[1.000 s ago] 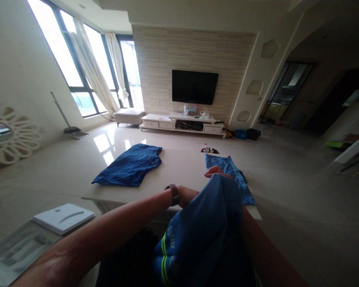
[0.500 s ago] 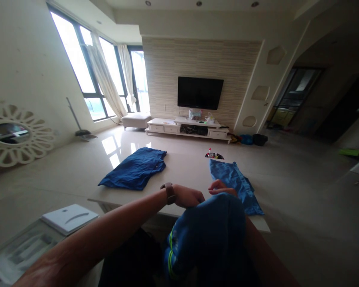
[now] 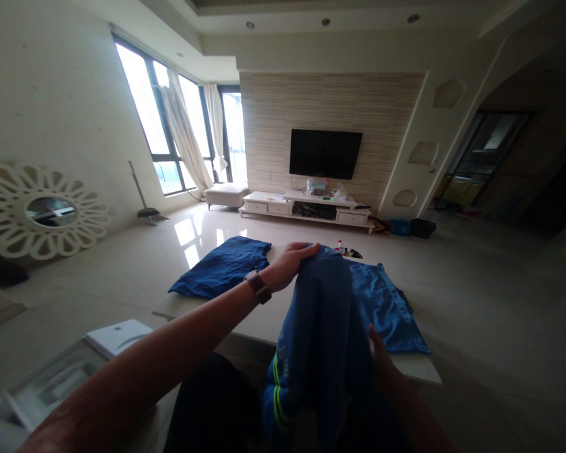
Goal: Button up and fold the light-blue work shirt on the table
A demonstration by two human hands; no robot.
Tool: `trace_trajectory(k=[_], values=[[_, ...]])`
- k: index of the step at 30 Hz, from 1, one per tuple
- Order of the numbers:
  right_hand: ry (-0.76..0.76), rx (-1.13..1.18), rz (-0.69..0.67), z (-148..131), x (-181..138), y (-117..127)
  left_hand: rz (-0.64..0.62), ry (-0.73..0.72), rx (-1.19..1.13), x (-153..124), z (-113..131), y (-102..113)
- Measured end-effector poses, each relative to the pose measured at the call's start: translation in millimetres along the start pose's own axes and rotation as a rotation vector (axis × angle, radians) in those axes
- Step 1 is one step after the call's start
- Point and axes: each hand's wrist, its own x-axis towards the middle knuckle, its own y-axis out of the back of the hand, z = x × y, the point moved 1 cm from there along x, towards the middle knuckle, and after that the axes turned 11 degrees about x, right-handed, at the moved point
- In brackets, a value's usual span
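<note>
My left hand (image 3: 290, 261), with a brown watch on the wrist, grips the top edge of a blue garment (image 3: 323, 340) and holds it up over the near edge of a white low table (image 3: 264, 314). The garment has yellow-green stripes near its lower left. My right hand (image 3: 377, 355) clasps the same garment lower down on its right side, mostly hidden behind the cloth. A folded dark blue garment (image 3: 224, 274) lies on the table's left. A lighter blue garment (image 3: 387, 305) lies spread on the table's right.
A small dark object (image 3: 351, 251) sits at the table's far edge. A white flat box (image 3: 117, 336) rests on a glass surface at lower left. Beyond lie glossy floor, a TV (image 3: 325, 153) over a white console (image 3: 306, 207), and a round wall mirror (image 3: 42, 211).
My left hand rose and moved forward, lifting the garment's top edge higher. My right hand dropped from the top of the cloth to its lower right side. The view tilted upward.
</note>
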Motion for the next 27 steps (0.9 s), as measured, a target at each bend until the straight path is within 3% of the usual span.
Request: trace_trajectory(k=[3,5,8,11,14,18,20,23,25,27], values=[[-0.140,0.050,-0.142,5.8,-16.1,0.0,0.072,-0.158,0.063,-6.7,25.9,-1.5],[-0.191,-0.112,-0.195,11.8,-21.1,-4.5,0.052,-0.251,0.140,-14.0,40.2,-5.2],[-0.158,-0.293,-0.233,28.0,-23.0,-11.0,0.010,-0.326,0.238,-24.8,51.9,-9.5],[-0.181,-0.274,-0.272,47.0,-23.4,-5.8,0.032,-0.381,0.363,-30.5,54.7,-4.7],[-0.267,-0.183,-0.128,51.0,-21.2,16.4,0.114,-0.468,0.533,-31.8,57.6,13.1],[-0.167,-0.240,0.133,14.5,-17.1,56.1,0.235,-0.618,0.884,-39.1,70.0,51.1],[-0.127,-0.320,0.131,-15.8,-22.3,69.5,0.170,-0.522,1.027,-47.8,73.8,71.1],[-0.237,-0.421,0.003,-59.9,-44.4,73.7,-0.183,-0.087,1.075,-68.3,67.8,96.5],[-0.452,-0.410,-0.253,-80.2,-61.4,66.5,-0.341,0.202,1.018,-83.9,59.0,111.5],[-0.610,-0.375,-0.501,-92.1,-67.1,57.9,-0.348,0.396,0.969,-92.8,50.6,127.7]])
